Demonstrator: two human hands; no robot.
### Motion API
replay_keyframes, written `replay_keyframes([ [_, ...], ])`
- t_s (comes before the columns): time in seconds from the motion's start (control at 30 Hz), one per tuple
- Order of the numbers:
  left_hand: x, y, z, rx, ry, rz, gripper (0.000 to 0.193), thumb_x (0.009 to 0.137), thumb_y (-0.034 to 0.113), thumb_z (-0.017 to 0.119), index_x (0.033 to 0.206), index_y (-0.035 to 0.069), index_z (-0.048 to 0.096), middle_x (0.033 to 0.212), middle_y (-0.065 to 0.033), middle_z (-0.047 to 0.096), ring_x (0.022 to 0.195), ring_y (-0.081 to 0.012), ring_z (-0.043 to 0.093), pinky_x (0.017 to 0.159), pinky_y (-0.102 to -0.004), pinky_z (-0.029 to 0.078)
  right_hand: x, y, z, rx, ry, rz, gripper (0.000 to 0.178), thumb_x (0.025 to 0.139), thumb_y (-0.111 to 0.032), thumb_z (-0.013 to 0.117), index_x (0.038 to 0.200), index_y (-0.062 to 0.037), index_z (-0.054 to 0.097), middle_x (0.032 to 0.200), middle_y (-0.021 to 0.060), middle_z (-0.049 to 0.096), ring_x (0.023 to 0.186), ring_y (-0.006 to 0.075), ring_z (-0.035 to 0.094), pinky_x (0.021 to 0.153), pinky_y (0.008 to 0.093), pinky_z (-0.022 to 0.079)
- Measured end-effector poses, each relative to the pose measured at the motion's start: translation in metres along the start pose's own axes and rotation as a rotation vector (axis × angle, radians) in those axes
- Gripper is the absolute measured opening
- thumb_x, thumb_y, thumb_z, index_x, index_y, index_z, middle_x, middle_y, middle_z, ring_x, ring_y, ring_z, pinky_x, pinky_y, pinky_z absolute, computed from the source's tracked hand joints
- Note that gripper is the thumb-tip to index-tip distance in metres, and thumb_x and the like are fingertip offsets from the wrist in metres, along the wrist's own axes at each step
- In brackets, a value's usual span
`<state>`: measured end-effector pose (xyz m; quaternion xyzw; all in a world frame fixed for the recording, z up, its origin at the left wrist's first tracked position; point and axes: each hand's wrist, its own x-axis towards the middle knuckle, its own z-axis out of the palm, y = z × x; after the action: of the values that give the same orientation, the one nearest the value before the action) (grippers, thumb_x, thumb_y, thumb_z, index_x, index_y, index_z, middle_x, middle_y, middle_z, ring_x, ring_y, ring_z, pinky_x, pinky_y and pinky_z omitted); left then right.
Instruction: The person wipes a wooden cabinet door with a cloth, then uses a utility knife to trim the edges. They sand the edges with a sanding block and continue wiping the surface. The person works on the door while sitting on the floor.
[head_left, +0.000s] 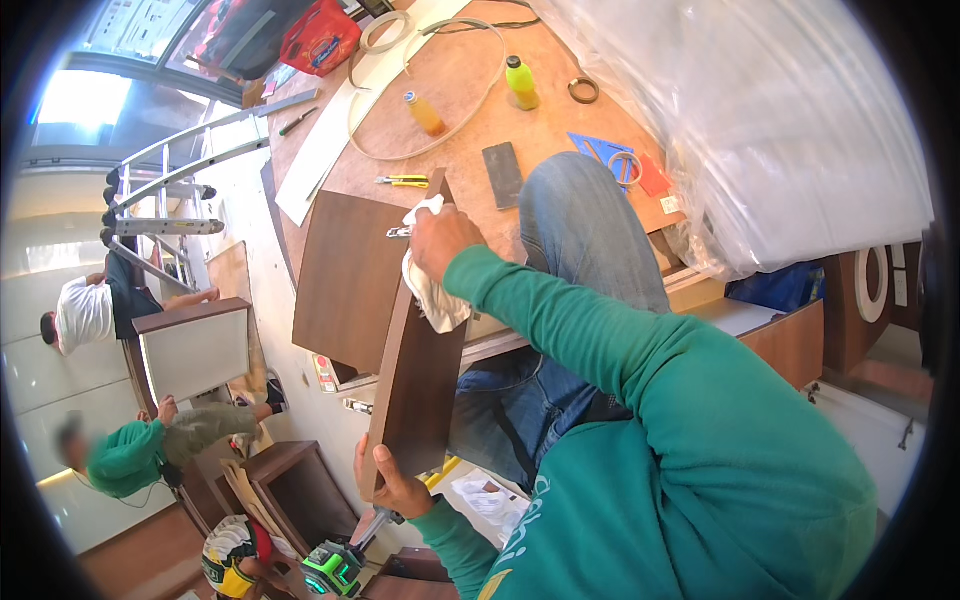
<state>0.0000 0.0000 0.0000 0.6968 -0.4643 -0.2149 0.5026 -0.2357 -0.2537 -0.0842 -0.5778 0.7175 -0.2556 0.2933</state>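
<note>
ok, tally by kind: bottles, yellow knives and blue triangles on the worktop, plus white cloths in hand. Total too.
Bottles: 2 (yellow-green bottle, orange bottle)
Yellow knife: 1
Blue triangle: 1
White cloth, in the right hand: 1
Total: 5

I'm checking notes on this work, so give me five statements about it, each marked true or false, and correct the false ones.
1. The right hand holds a white cloth against a brown board. True.
2. The left hand is clear of the brown board. False: the left hand grips its lower end in the picture.
3. A yellow utility knife lies on the wooden tabletop. True.
4. The flat triangular tool on the tabletop is white. False: the triangular tool is blue.
5. A ladder shows toward the left of the picture. True.
</note>
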Motion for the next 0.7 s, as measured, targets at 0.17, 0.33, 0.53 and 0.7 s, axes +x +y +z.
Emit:
replay_keyframes([
  [0.17, -0.004, 0.005, -0.002, -0.073, 0.018, -0.032, 0.047, 0.102, 0.029, 0.074, 0.129, -0.009, 0.069, 0.115, -0.0167, 0.072, 0.098, -0.0248, 0.071, 0.088, -0.0357, 0.058, 0.036, 0.023, 0.032, 0.008, 0.112, 0.063, 0.030, 0.105, -0.027, 0.058, 0.111, -0.0032, 0.075, 0.108, 0.0289, 0.075, 0.099, 0.0436, 0.075, 0.089, 0.0533, 0.061],
  [0.33, -0.009, -0.001, 0.006, -0.032, -0.003, 0.045, 0.045, 0.103, 0.027, 0.073, 0.130, -0.009, 0.069, 0.114, -0.0156, 0.073, 0.098, -0.0235, 0.071, 0.088, -0.0349, 0.058, 0.104, 0.064, -0.001, -0.017, 0.048, 0.205, 0.033, 0.105, -0.029, 0.056, 0.114, -0.0049, 0.076, 0.104, 0.0258, 0.076, 0.101, 0.0419, 0.075, 0.091, 0.0522, 0.061],
  [0.53, 0.000, 0.001, 0.010, -0.036, 0.018, 0.005, 0.043, 0.104, 0.027, 0.072, 0.129, -0.008, 0.069, 0.112, -0.0136, 0.073, 0.098, -0.0207, 0.070, 0.089, -0.0352, 0.057, 0.043, 0.031, 0.039, -0.013, 0.037, 0.016, 0.037, 0.105, -0.033, 0.055, 0.117, -0.0029, 0.073, 0.117, 0.0275, 0.071, 0.108, 0.0424, 0.072, 0.093, 0.0527, 0.059],
  [0.7, 0.033, -0.002, -0.002, -0.062, 0.033, -0.002, 0.044, 0.105, 0.029, 0.071, 0.129, -0.008, 0.070, 0.112, -0.0129, 0.074, 0.097, -0.0188, 0.070, 0.088, -0.0341, 0.057, -0.043, -0.055, 0.016, 0.067, -0.130, -0.147, 0.033, 0.104, -0.029, 0.061, 0.121, -0.0011, 0.068, 0.116, 0.0301, 0.068, 0.108, 0.0438, 0.071, 0.091, 0.0511, 0.061],
])
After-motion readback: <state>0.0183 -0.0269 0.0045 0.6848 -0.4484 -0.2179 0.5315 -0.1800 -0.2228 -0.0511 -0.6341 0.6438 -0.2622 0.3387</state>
